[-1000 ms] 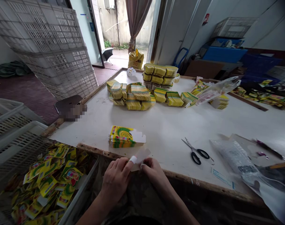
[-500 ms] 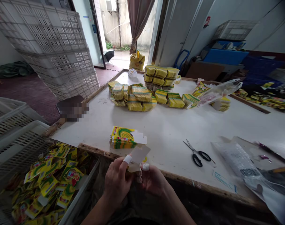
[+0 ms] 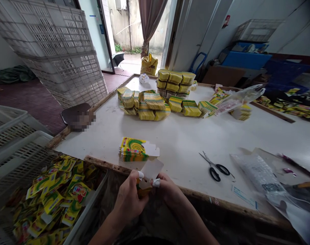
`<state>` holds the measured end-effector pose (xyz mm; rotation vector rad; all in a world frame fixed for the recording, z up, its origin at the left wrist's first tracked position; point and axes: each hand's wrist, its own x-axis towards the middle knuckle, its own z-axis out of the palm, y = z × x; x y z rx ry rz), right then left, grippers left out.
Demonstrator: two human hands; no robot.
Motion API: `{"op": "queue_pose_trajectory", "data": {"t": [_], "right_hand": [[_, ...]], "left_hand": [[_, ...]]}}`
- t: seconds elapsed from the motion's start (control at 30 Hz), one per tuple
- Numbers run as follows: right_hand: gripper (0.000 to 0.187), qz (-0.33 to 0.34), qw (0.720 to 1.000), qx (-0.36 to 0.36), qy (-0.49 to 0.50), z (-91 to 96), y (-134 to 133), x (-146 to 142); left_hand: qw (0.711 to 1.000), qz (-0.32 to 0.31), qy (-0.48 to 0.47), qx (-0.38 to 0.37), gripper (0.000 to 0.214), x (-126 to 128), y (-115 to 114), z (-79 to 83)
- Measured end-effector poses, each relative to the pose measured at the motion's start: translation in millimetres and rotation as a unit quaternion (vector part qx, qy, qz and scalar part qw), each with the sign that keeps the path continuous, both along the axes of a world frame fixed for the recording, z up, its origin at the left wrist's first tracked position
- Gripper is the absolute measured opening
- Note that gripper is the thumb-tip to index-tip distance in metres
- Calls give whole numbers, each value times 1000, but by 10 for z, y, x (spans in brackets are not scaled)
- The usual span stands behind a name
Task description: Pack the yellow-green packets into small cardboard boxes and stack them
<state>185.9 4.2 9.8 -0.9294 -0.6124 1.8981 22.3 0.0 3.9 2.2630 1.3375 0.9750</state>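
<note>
Over the table's front edge, my left hand (image 3: 131, 194) is closed around a small yellow carton (image 3: 143, 191) with its pale inner flap raised. My right hand (image 3: 166, 189) grips the carton's right side, its thumb at the flap. White tape wraps a digit on each hand. Just beyond lies a stack of flat printed cartons (image 3: 133, 149), yellow and green with white end flaps. The undersides of both hands' fingers are partly hidden.
Scissors (image 3: 214, 166) lie to the right, near a clear plastic bag (image 3: 259, 177). Bundled cartons (image 3: 175, 83) are piled at the back of the white table (image 3: 180, 139). A crate at lower left holds many small yellow cartons (image 3: 55, 194). White crates (image 3: 63, 44) tower behind it.
My right hand has risen slightly and its thumb has moved in against the flap. My left fingers have shifted on the carton, and more of its yellow side shows.
</note>
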Motion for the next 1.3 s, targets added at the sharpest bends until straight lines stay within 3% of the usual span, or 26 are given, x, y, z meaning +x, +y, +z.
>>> {"op": "queue_pose_trajectory", "data": {"t": [0.17,0.27,0.33,0.43,0.53,0.67,0.77,0.87,0.93,1.13,1.3], "right_hand": [[20,16,997,30,-67,-8,-27,-7],[21,12,992,56,-117,-20,-75,-10],[30,-2,978,125,-167,4,-117,-4],[48,-3,922,277,-270,55,-192,-1],[59,20,854,381,-354,46,-244,-22],[54,-46,834,379,-399,-90,-215,4],[57,-96,809,387,-432,-222,-180,80],[70,-32,755,463,-463,-316,-191,116],[72,3,734,481,-479,-339,-205,111],[37,52,756,455,-467,-174,-134,205],[38,109,771,454,-433,-19,-96,278]], "left_hand": [[999,-43,22,4,48,9,-54,47],[997,-56,11,-57,56,12,-81,76],[992,-56,-3,-117,64,11,-80,79],[982,-71,-14,-174,76,11,-57,45],[984,-85,-9,-157,81,10,-40,-31],[997,-11,41,-66,76,-45,-38,-131],[997,19,59,-44,62,-137,-20,-154],[998,2,33,-58,56,-216,10,-127],[998,1,22,-66,53,-240,27,-88],[990,-7,0,-138,48,-252,59,77],[989,-7,-14,-145,48,-285,91,168]]}}
